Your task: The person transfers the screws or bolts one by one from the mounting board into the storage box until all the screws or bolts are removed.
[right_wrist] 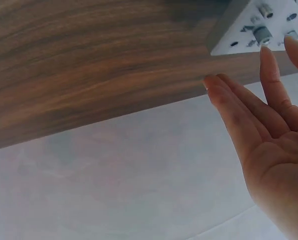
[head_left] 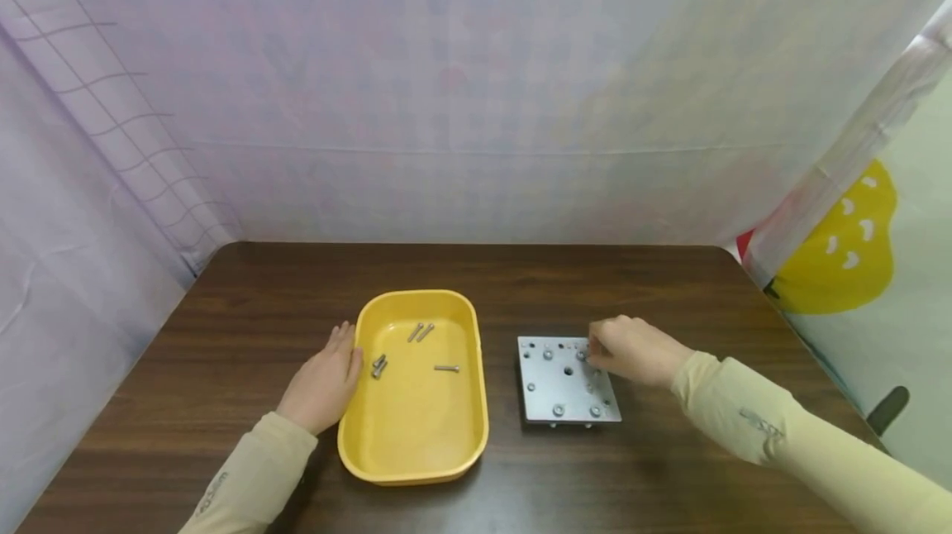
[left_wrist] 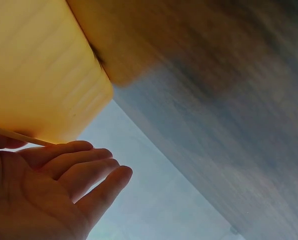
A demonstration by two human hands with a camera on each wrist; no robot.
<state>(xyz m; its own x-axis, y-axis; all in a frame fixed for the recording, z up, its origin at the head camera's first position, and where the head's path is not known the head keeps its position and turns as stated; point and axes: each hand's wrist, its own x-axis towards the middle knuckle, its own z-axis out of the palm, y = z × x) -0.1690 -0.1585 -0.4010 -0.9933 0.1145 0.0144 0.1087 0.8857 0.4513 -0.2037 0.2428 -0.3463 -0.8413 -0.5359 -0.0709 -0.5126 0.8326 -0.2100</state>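
On the left, a yellow tray (head_left: 416, 443) holds several metal bolts (head_left: 447, 368). My left hand (head_left: 323, 381) rests against the tray's left side, its fingers extended along the outside and the thumb at the rim. In the left wrist view those straight fingers (left_wrist: 84, 170) lie by the tray's edge. Right of the tray sits a square silver metal plate (head_left: 546, 389) with several bolts and holes. My right hand (head_left: 635, 348) is over its far right corner. The right wrist view has the index fingertip right at a bolt (right_wrist: 262, 35) standing in the plate, thumb apart, other fingers extended.
Tray and plate stand apart on a brown wooden table (head_left: 290, 286). A pale patterned curtain (head_left: 461, 145) hangs behind the table's far edge. More cloth hangs on both sides, with a yellow fruit print (head_left: 848, 245) at the right.
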